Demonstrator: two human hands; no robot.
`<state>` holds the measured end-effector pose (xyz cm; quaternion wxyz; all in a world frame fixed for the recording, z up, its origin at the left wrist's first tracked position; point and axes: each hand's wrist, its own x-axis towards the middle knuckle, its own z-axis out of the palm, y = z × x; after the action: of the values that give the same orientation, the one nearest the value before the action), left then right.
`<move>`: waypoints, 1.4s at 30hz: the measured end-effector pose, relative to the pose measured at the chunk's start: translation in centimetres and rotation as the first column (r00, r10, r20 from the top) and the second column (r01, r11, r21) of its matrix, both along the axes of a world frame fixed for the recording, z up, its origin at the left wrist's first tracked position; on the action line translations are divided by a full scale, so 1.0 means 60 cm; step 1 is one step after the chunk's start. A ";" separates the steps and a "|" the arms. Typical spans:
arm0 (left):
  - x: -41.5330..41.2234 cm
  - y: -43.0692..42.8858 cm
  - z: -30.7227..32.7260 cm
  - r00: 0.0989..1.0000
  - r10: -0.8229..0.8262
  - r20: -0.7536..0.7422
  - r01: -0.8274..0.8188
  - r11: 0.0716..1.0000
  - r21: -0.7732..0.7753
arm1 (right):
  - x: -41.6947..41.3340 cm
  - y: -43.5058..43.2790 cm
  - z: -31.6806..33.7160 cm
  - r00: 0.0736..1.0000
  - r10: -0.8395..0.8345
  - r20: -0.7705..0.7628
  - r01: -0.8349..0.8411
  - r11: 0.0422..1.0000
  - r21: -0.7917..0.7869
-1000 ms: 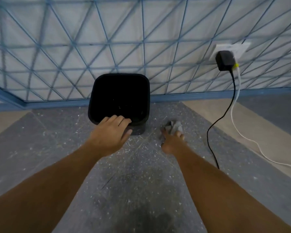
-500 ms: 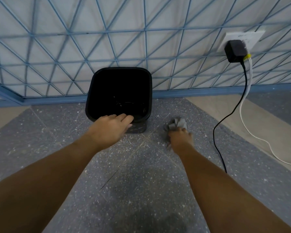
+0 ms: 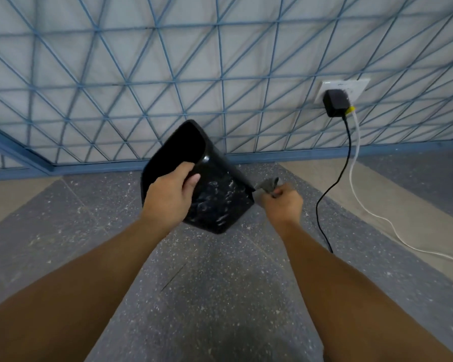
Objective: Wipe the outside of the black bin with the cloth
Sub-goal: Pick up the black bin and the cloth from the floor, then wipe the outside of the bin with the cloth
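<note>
Left hand grips the black bin by its rim: fingers curled over the edge, thumb on the outer wall. Right hand is closed round a bunched grey cloth, right at the bin's right side near the base. Can't tell if the cloth touches the wall yet.

Bin is tipped, mouth up-left, base down-right, near the far edge of the floor by the wall. It looks lifted off the floor, but I can't confirm.

Risks, my read:
- One-hand rim grip. Cloth pressure low on the wall could twist the bin or slip it out of the fingers.
- Cloth is wadded small, so there's little contact. The white smears on the near wall would likely get streaked, not cleared.
- Left hand covers part of the wall, so that patch gets missed without a regrip.
- Black cable and white cable lie just right of the right arm. A wide stroke could snag them and tug the adapter.

Count: 2 hands, 1 bin, 1 cloth, 2 cables, 1 adapter, 1 socket plate.
</note>
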<state>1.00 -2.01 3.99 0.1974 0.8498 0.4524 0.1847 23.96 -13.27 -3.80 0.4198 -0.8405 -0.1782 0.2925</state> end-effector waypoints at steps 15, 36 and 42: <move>0.018 -0.161 0.270 0.763 0.432 0.482 -0.298 0.895 -0.331 | 0.012 -0.021 0.384 0.950 0.149 0.273 -0.243 0.903 0.355; 0.031 -0.280 0.352 0.537 0.626 0.566 -0.428 0.780 -0.457 | -0.146 -0.104 0.486 0.494 0.371 0.787 -0.732 0.666 0.145; 0.033 -0.286 0.353 0.540 0.614 0.576 -0.427 0.790 -0.441 | -0.155 -0.079 0.508 0.607 0.269 0.748 -0.556 0.816 0.157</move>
<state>2.99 -19.15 25.20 0.3916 0.5088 0.5965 0.4815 14.65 -18.02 26.66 0.3921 -0.7240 -0.5674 0.0055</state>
